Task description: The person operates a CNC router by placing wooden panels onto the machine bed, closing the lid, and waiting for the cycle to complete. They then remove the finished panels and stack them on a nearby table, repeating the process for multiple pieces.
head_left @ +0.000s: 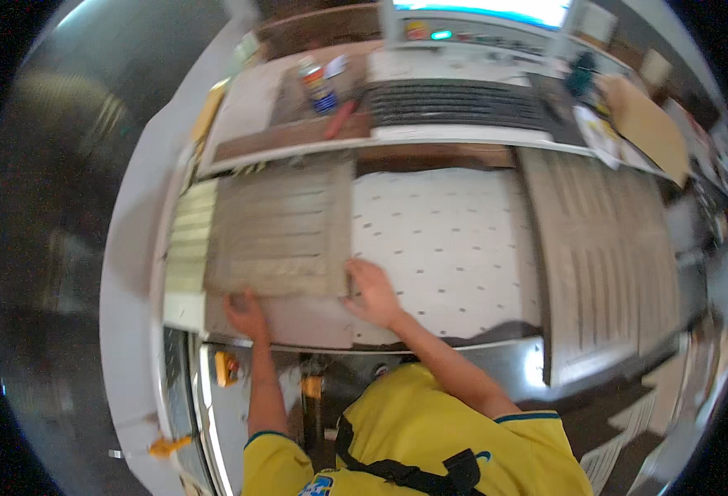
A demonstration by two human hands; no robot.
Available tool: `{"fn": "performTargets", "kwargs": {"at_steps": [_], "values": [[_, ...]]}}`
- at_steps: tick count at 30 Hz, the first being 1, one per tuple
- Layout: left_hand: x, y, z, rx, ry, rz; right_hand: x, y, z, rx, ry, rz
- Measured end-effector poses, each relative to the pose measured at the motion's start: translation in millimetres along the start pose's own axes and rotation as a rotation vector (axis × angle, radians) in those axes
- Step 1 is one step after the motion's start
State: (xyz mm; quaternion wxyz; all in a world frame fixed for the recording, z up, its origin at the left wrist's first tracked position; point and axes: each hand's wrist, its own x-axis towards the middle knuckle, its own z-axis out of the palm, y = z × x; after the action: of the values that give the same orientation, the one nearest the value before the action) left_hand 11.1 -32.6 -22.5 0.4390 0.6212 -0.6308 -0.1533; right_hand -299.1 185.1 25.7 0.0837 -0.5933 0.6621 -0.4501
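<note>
A brown wooden panel (273, 223) with parallel grooves lies flat on the left part of the workbench. My left hand (248, 317) grips its near edge by the left corner, fingers curled against it. At the panel's right edge, close to the near corner, my right hand (372, 294) has its thumb and fingers around the side. Beneath and in front of the panel shows a flat brownish board (310, 321). A white sheet with small dark marks (438, 248) covers the bench's middle, right beside my right hand.
More grooved panels (603, 256) lie on the right, overhanging the bench's near edge. Behind stand a black keyboard (455, 105), a spray can (318, 87) and a red-handled tool (341, 120), below a lit screen (496, 10). Brown cardboard (646, 124) sits at the back right.
</note>
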Motion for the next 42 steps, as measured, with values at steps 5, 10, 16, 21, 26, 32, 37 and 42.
{"fn": "performTargets", "kwargs": {"at_steps": [5,10,16,21,26,32,37,42], "values": [[0.2,-13.5,6.3,-0.24,0.104,-0.02,-59.4,-21.1,-29.7,0.159,-0.02,0.005],[2.3,-14.6,2.1,-0.221,0.023,0.044,-163.4,-51.4,-62.8,-0.047,-0.04,0.062],[-6.0,-31.0,-1.2,-0.335,-0.089,0.114,-301.0,-117.0,-76.2,0.041,-0.006,0.537],[-25.4,-14.2,-19.1,-0.186,-0.245,0.246,-406.2,-143.7,-70.8,0.128,-0.066,0.878],[-74.1,-55.5,-48.4,0.128,-0.052,0.682,-434.8,-152.0,-73.1,0.153,-0.019,0.844],[-249.2,-36.0,-85.3,-0.021,-0.542,0.264,-464.1,-135.2,-108.9,0.091,-0.065,0.839],[-421.9,-21.2,-50.8,-0.336,-1.047,0.244,-499.4,-104.3,-169.3,0.032,-0.092,0.738],[-568.2,232.8,-96.2,-0.21,-1.497,0.58,-555.0,-68.3,-258.4,-0.035,-0.114,0.952]]}}
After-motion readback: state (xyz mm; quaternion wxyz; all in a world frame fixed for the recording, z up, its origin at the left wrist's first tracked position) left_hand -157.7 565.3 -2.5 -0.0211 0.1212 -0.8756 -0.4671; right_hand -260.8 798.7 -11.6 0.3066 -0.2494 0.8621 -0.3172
